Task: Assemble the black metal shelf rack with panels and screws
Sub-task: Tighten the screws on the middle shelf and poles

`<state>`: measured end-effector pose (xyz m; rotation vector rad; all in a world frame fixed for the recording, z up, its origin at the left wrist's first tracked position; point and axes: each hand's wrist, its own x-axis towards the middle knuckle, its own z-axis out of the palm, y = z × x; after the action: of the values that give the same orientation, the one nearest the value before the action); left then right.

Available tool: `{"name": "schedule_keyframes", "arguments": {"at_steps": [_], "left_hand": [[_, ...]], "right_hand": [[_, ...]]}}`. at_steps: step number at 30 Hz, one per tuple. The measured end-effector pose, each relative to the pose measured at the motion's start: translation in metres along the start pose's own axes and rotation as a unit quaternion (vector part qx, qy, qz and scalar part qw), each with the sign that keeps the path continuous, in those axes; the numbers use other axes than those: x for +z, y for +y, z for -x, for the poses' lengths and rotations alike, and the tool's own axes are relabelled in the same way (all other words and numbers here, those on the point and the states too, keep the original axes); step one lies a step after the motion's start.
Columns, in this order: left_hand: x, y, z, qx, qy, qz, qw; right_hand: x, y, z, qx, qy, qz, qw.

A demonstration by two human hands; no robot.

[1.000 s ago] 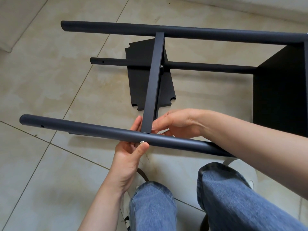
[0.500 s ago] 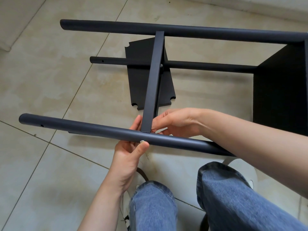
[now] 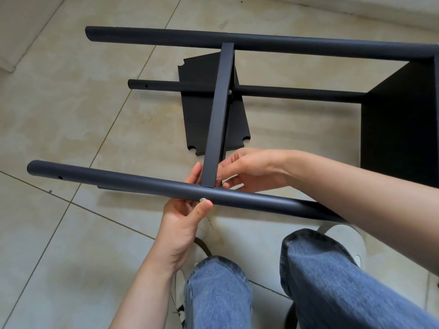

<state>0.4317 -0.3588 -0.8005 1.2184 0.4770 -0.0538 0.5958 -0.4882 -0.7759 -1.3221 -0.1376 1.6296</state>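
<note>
The black rack lies on its side on the floor. Its near round pole [image 3: 118, 180] runs left to right in front of me. A flat black crossbar [image 3: 219, 110] spans from that pole to the far pole [image 3: 285, 45]. A silver screw [image 3: 202, 199] sticks out of the near pole below the crossbar's end. My left hand [image 3: 187, 217] wraps around the near pole from below, thumb tip against the screw head. My right hand [image 3: 251, 169] reaches in from the right and pinches the crossbar's near end. A mounted black panel [image 3: 401, 129] closes the rack at the right.
A loose black panel [image 3: 199, 115] with notched corners lies flat on the tiled floor under the rack. A third, thinner pole [image 3: 297, 93] runs behind the crossbar. My jeans-clad legs [image 3: 320, 281] and white shoes are at the bottom. A wall base runs along the top right.
Almost nothing: both hands stay at the joint of crossbar and near pole, with only a slight shift of the view.
</note>
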Motion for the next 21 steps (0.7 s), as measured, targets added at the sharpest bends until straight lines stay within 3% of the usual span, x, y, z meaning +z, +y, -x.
{"name": "schedule_keyframes", "arguments": {"at_steps": [21], "left_hand": [[0.0085, 0.008, 0.0039, -0.009, 0.008, 0.026, 1.0]], "right_hand": [[0.0026, -0.0033, -0.0012, 0.016, 0.011, 0.059, 0.998]]}}
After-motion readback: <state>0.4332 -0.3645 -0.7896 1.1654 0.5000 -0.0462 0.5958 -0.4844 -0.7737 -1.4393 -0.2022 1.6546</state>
